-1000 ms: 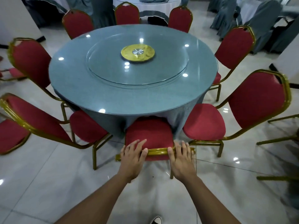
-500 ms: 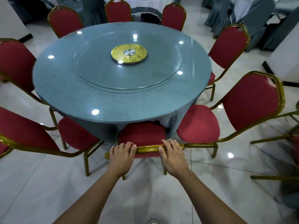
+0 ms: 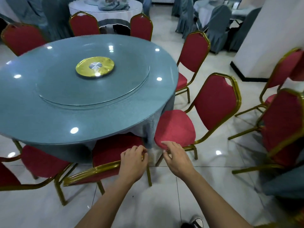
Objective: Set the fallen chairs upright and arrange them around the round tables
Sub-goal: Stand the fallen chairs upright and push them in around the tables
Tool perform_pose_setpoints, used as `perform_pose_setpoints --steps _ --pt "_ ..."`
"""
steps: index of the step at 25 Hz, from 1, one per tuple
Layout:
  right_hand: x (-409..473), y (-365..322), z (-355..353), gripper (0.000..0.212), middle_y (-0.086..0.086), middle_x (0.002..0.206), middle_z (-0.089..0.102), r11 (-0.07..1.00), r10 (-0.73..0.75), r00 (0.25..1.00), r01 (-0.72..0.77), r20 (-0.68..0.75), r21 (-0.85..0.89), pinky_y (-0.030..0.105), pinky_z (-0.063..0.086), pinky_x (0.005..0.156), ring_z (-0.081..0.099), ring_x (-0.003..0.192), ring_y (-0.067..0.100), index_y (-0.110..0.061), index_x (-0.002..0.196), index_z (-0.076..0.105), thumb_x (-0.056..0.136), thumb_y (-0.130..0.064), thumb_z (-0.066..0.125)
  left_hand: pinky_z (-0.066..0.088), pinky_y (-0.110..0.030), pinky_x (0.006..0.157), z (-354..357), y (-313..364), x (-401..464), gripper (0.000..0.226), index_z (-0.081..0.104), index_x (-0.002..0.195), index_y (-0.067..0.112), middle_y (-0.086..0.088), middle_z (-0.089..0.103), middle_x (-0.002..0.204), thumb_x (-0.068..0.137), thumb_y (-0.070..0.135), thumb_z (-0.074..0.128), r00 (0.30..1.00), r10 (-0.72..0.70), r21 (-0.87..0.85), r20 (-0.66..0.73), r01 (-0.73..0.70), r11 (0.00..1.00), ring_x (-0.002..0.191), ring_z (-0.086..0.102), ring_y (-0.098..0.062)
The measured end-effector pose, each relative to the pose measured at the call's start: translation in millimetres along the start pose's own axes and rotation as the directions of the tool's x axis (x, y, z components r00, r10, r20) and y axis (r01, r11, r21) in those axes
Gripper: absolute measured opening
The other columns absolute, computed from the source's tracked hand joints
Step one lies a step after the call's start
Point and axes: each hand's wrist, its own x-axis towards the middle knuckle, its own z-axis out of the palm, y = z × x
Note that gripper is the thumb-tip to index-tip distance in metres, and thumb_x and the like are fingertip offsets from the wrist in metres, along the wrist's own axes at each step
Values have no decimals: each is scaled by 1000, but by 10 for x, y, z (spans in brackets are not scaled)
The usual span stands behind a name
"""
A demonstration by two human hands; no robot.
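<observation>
At the near edge of the round table [image 3: 41, 122], the tucked chair [image 3: 113, 153] sits with its seat under the tablecloth. My left hand [image 3: 133, 163] rests at the right end of its gold top rail, fingers loosely curled — whether they grip it I cannot tell. My right hand [image 3: 176, 159] hangs relaxed, holding nothing, just before the next chair [image 3: 205, 116]. Pull that one carelessly and its leg could snag the cloth — or knock its neighbour.

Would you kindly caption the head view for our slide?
Left hand on a red chair's gold backrest at the round table; right hand alongside.
</observation>
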Motion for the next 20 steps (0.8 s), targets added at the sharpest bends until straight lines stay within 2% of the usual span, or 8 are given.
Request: perform_pose_setpoints --steps 2,5,9,14,20 --pt "30 365 -299 35 -12 135 54 999 43 998 -42 -47 31 27 37 102 47 121 10 -34 137 49 102 -32 49 41 -36 96 119 434 182 19 59 114 32 9 59 112 101 37 46 999 46 -22 -11 -46 999 106 55 -15" --pt "90 1015 -812 35 -12 136 54 994 107 989 -103 -107 37 33 44 105 49 121 10 -37 137 48 103 -36 49 37 -32 88 348 1163 468 16 61 110 32 9 59 111 99 34 50 993 111 -61 -49 -114 992 104 51 -14" --pt "224 1825 -1460 37 -10 141 53 983 182 974 -177 -139 46 36 44 108 50 126 11 -36 141 46 104 -38 47 35 -32 92 657 2110 848 15 61 111 32 12 58 113 99 32 52 985 161 -115 -65 -167 979 103 46 -9" --pt "525 2623 -2201 38 -7 139 56 992 121 972 -111 -202 57 37 44 108 50 125 12 -30 141 49 102 -29 51 32 -29 95 1049 3065 1274 17 58 115 33 15 55 116 101 32 49 984 166 -149 -59 -173 974 108 44 -8" --pt "1202 3381 -2689 37 -8 134 56 997 70 974 -62 -217 43 24 42 96 48 112 7 -33 139 48 103 -31 50 29 -27 91 1419 3705 1932 16 56 114 35 16 53 115 100 33 47 991 121 -181 -60 -130 975 105 43 -6"
